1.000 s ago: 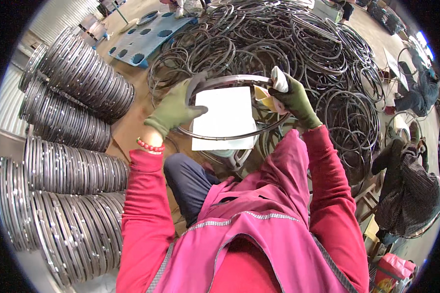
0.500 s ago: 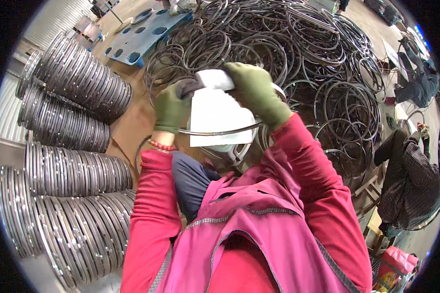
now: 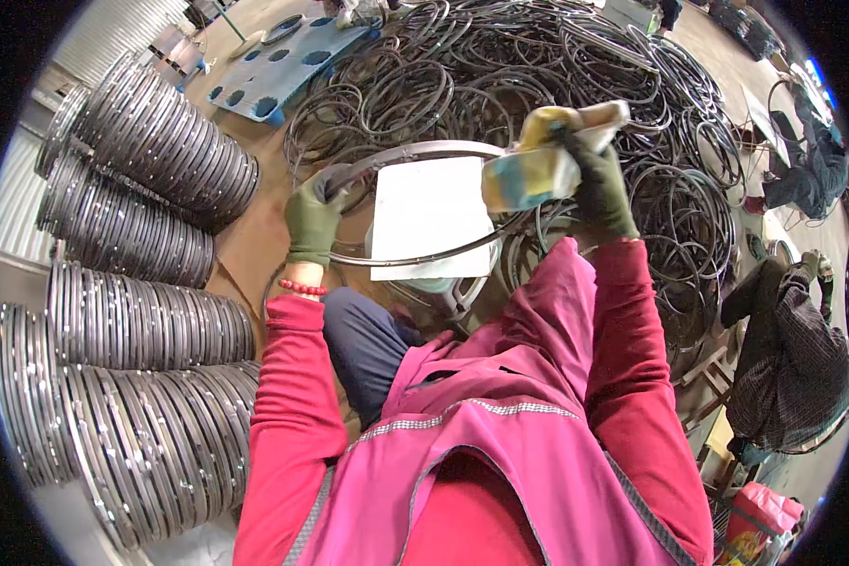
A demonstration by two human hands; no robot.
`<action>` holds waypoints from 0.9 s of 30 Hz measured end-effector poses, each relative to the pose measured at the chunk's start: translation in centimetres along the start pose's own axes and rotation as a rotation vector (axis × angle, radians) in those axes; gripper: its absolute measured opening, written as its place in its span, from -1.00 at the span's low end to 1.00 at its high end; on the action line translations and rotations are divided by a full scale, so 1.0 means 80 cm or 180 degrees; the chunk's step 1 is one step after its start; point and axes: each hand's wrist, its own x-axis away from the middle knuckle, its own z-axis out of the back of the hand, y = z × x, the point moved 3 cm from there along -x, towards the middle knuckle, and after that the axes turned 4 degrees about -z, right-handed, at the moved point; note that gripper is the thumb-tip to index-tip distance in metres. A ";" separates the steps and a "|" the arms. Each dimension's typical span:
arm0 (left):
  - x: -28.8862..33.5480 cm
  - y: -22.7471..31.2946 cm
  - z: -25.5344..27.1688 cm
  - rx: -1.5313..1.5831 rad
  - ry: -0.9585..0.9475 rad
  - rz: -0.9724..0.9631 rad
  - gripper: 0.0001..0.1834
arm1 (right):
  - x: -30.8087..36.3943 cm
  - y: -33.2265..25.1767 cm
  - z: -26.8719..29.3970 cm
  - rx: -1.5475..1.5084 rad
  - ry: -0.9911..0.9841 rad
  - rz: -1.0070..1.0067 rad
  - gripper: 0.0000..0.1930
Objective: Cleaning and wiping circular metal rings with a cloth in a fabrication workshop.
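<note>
In a green glove, my left hand (image 3: 313,215) is closed around the left side of a dark, thin wheel rim (image 3: 415,151). My right hand (image 3: 602,189), gloved the same, grips a crumpled cloth (image 3: 533,177) of yellow, white and blue-green. The cloth lies against the rim's right side and hides that part of it. Motion smears the cloth somewhat. The rim is tilted in front of me, over a bright white sheet (image 3: 431,212). Below the sheet shows part of a pale grey stand or stool (image 3: 457,294).
Stacked rims (image 3: 151,316) stand in long rows at my left. Ahead and to the right, loose rims (image 3: 538,66) form a large tangled heap. A blue pallet (image 3: 283,71) lies at the far left. One person (image 3: 792,349) sits at the right, and another (image 3: 807,156) bends farther off.
My right hand has moved right with the cloth, from the rim's far edge to its right side. The cloth has turned and spread, showing its coloured side. My left hand stays on the rim.
</note>
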 end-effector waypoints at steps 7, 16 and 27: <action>0.004 -0.010 0.000 0.0587 0.0041 0.0163 -0.65 | -0.011 0.036 -0.003 0.2261 -0.0630 0.0907 -0.48; 0.000 -0.006 0.006 0.1556 -0.0144 0.0635 -0.46 | -0.010 0.012 -0.084 0.3603 -0.0269 0.1222 -0.55; -0.034 0.059 -0.032 -0.0792 -0.0521 -0.0747 -0.69 | 0.006 0.011 -0.231 0.5229 -0.0749 0.1707 -0.74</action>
